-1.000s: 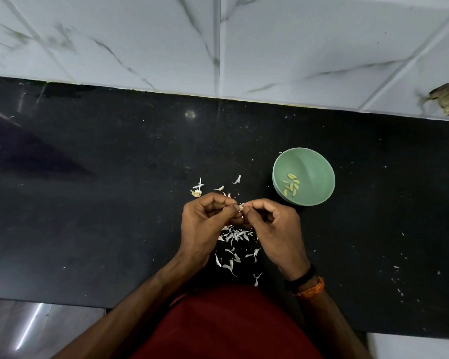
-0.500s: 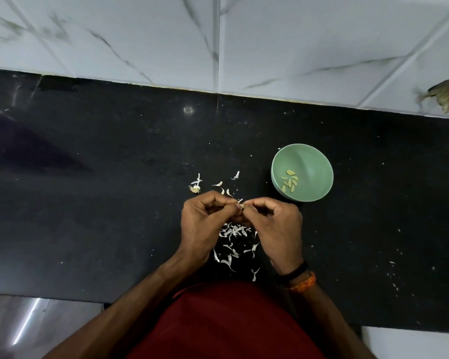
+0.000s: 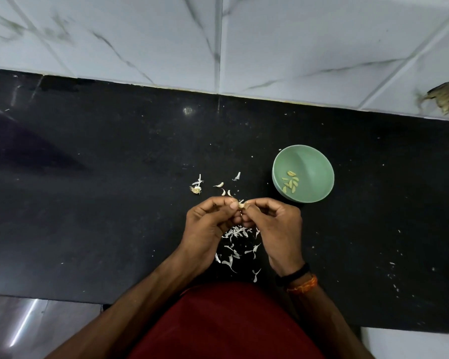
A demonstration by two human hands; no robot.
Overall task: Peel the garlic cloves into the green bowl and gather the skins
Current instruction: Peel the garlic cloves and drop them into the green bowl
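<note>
Now both hands, left hand (image 3: 208,224) and right hand (image 3: 275,226), pinch one garlic clove (image 3: 241,204) between curled fingers (image 3: 234,204); the green bowl (image 3: 314,161) lies just beyond, nearer the right fingers.

A black stone counter (image 3: 88,203) runs across the view, meeting a white marble-veined tiled wall at its 12 o'clock edge. A green bowl (image 3: 316,161) stands on it at about 2 o'clock from the middle, with peeled garlic cloves (image 3: 290,183) inside. Loose garlic skins (image 3: 237,233) lie scattered near the 6 o'clock edge. A few more skin scraps (image 3: 219,184) sit just beyond them toward 12 o'clock, with a root tuft (image 3: 196,189) at their 9 o'clock side. Tiny white flecks (image 3: 393,277) dot the counter toward 4 o'clock.
</note>
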